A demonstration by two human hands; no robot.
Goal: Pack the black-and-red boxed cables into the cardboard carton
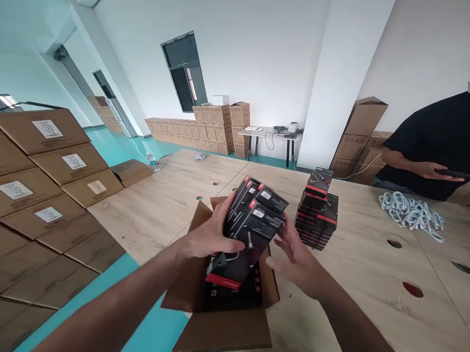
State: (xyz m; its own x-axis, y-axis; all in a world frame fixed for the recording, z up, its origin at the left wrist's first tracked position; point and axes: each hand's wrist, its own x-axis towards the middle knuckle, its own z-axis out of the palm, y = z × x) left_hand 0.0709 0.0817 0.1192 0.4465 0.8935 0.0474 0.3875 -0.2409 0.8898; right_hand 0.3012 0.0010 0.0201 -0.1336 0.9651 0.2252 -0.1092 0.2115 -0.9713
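Several black-and-red retail boxes (255, 224) are bunched together and tilted above an open cardboard carton (221, 330). My left hand (214, 233) grips them from the left, its thumb across the front box. On the right side, my right hand (293, 251) has its fingertips against the boxes' edge, its thumb apart. Inside the carton, more black boxes (235, 297) lie beneath the held ones. To the right on the wooden table stands a stack of similar black-and-red boxes (317, 219).
Coiled white cables (409, 211) lie on the table (361, 264) at the right, near a person in black (434, 138) holding a dark object. Stacked cartons (45, 172) rise at the left. A bottle (153, 162) stands by the far left edge. The tabletop has round holes.
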